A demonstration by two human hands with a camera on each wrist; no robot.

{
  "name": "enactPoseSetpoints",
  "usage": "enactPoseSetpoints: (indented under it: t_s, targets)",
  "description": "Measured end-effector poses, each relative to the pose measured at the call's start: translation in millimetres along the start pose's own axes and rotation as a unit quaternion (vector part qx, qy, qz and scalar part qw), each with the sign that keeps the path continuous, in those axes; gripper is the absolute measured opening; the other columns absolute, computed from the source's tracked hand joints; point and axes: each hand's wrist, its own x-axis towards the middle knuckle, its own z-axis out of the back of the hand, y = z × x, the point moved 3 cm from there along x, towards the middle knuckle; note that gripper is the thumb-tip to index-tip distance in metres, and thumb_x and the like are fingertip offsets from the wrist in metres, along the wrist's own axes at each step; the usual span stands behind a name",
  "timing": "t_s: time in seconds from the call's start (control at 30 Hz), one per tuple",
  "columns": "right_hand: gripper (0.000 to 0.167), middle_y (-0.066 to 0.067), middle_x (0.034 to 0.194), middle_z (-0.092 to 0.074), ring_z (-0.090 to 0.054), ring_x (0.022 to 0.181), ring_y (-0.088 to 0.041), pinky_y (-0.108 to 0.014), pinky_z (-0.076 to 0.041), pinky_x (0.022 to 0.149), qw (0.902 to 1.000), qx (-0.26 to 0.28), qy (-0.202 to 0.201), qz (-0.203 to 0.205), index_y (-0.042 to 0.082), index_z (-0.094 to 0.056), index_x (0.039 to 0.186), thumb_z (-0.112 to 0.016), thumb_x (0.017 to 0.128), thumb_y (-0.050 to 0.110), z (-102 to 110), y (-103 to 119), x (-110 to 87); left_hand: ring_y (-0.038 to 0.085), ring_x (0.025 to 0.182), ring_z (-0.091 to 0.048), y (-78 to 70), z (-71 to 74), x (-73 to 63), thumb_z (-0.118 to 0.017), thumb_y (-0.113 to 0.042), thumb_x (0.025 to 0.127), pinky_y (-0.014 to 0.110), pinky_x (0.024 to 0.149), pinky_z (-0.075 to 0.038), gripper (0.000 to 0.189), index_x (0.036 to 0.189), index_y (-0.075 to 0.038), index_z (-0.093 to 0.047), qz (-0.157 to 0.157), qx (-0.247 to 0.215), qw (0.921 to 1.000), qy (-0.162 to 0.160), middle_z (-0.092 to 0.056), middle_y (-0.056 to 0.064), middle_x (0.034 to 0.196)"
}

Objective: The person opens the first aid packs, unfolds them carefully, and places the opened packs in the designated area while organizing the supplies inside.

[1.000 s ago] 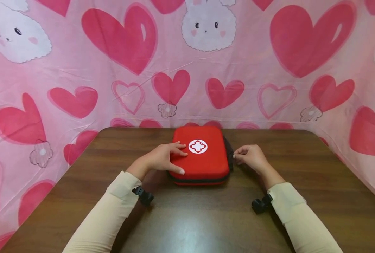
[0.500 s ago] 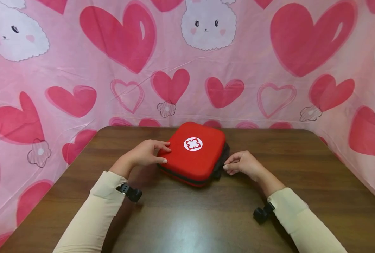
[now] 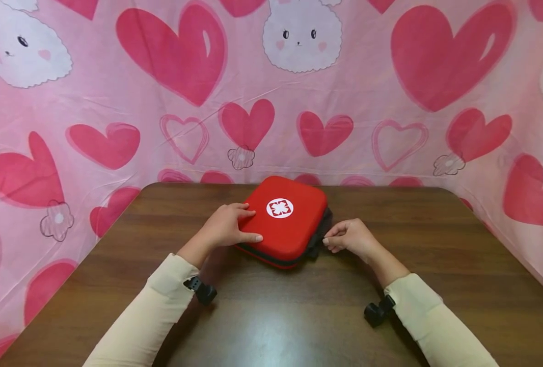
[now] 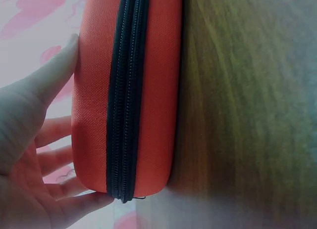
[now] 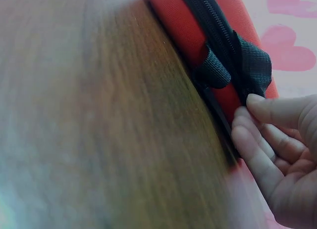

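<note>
A red zippered first-aid case (image 3: 294, 224) with a white cross emblem lies flat on the table, turned at an angle. My left hand (image 3: 225, 227) rests on its left side, thumb and fingers spread over the top edge. In the left wrist view, the fingers (image 4: 54, 160) reach along the case wall beside the black zipper (image 4: 126, 95). At the right side, my right hand (image 3: 349, 237) pinches the zipper pull between thumb and fingertips; the pull is mostly hidden. Close by, a black strap handle (image 5: 255, 61) stands out from the case wall in the right wrist view.
The brown wooden table (image 3: 271, 316) extends around the case on all sides. Behind it hangs a pink cloth (image 3: 363, 86) printed with hearts and rabbits, meeting the table's far edge.
The case has turned so its near corner points toward me, and its handle side has swung nearer. My right hand has moved slightly left and nearer; the left has shifted onto the case's left side.
</note>
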Motion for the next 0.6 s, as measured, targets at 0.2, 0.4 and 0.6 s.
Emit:
enactPoseSetpoints:
  t_s: [0.2,0.4,0.6]
  targets:
    - [0.016,-0.015,0.078,-0.071,-0.068,0.067,-0.023,-0.037,-0.059,0.065,0.9996,-0.021,-0.020,0.002,-0.015,-0.067,0.090,-0.074,0.083,-0.002,2,1,3.9,0.034,0.131,-0.042,-0.5,1.6,0.8,-0.081,-0.050,0.073,0.047,0.099,-0.046,0.076,0.136,-0.012,-0.059,0.009,-0.002,0.9999,0.006,-0.050,0.012,0.144]
    - [0.015,-0.017,0.080,-0.071,-0.069,0.068,-0.023,-0.036,-0.059,0.065,0.9980,-0.038,-0.048,0.011,-0.013,-0.068,0.091,-0.073,0.084,-0.001,11,-3,12.2,0.034,0.129,-0.043,1.1,2.2,0.2,-0.081,-0.049,0.073,0.048,0.099,-0.046,0.076,0.135,-0.012,-0.060,0.007,0.002,0.9999,0.012,-0.050,0.013,0.143]
    - [0.015,-0.015,0.079,-0.071,-0.067,0.065,-0.018,-0.032,-0.059,0.062,0.9947,-0.037,-0.095,0.014,-0.017,-0.066,0.094,-0.069,0.086,-0.004,24,-7,24.3,0.034,0.130,-0.043,1.8,1.7,2.1,-0.080,-0.050,0.074,0.048,0.101,-0.044,0.075,0.135,-0.012,-0.060,-0.003,0.021,0.9996,0.020,-0.050,0.012,0.143]
